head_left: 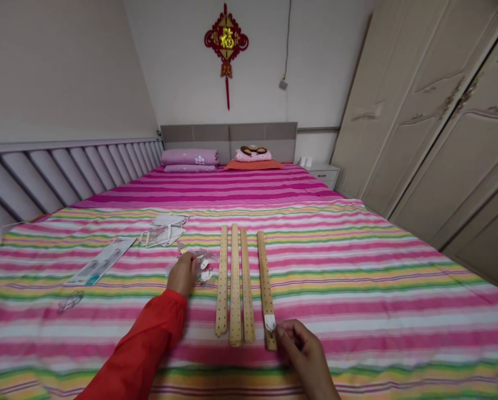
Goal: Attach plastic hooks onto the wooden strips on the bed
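Observation:
My left hand (182,275), in a red sleeve, is closed on a clear plastic bag (209,284) with small white hooks (206,274) in it. At the near end of the rightmost wooden strip (265,272), my right hand (305,345) has its fingers curled and thumb and forefinger close together. Their tips are at the strip's edge, beside a white hook (270,322) that lies on the wood; whether they pinch anything is hard to see. Left of this strip lie three more perforated wooden strips (234,283), side by side and lengthwise.
On the striped bed sheet (377,311), a flat blister package (102,261), several white packets (165,229) and a thin clear piece (70,301) lie at left. Folded bedding (190,157) sits by the headboard (207,132). A rail (78,166) runs along the left, a wardrobe (423,122) along the right.

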Available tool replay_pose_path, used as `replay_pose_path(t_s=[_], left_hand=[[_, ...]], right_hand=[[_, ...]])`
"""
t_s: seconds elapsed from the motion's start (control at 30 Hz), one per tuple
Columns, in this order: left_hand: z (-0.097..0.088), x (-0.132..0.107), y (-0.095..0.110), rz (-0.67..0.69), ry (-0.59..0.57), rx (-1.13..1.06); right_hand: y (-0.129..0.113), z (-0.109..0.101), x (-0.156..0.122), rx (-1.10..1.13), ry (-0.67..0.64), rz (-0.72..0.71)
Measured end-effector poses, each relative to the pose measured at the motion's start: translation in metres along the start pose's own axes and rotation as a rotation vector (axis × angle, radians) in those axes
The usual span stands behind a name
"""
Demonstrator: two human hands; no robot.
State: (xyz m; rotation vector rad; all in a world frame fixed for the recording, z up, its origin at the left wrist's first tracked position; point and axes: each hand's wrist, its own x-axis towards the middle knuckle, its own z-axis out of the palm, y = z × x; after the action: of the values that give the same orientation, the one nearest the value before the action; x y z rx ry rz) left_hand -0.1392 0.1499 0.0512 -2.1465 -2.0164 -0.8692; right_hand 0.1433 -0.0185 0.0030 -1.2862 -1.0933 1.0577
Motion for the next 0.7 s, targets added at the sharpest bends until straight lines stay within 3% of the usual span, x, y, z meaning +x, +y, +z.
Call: replay_pose_path(t_s=[0.13, 0.33, 0.53, 0.6, 0.7], left_hand=[[0.002, -0.011, -0.004, 0.06, 0.093, -0.158], [0.009, -0.028, -0.008, -0.038, 0.2, -0.37], [0.012, -0.044, 0.006, -0.362, 0.314, -0.953], [0.005, -0.05, 0.017, -0.476, 0.285, -1.099], [-0.01, -0.06, 0.034, -0.566, 0.132, -1.225]], right_hand=[[-0.003, 0.01, 0.001, 0.018, -0.062, 0.0], [-0.022, 0.03, 0.006, -0.071, -0.121, -0.069], [-0.048, 0.055, 0.014, -0.05, -0.178, -0.118], [-0.069, 0.057, 0.012, -0.049, -0.201, -0.171], [-0.107, 0.05, -0.005, -0.075, -0.283, -0.353]])
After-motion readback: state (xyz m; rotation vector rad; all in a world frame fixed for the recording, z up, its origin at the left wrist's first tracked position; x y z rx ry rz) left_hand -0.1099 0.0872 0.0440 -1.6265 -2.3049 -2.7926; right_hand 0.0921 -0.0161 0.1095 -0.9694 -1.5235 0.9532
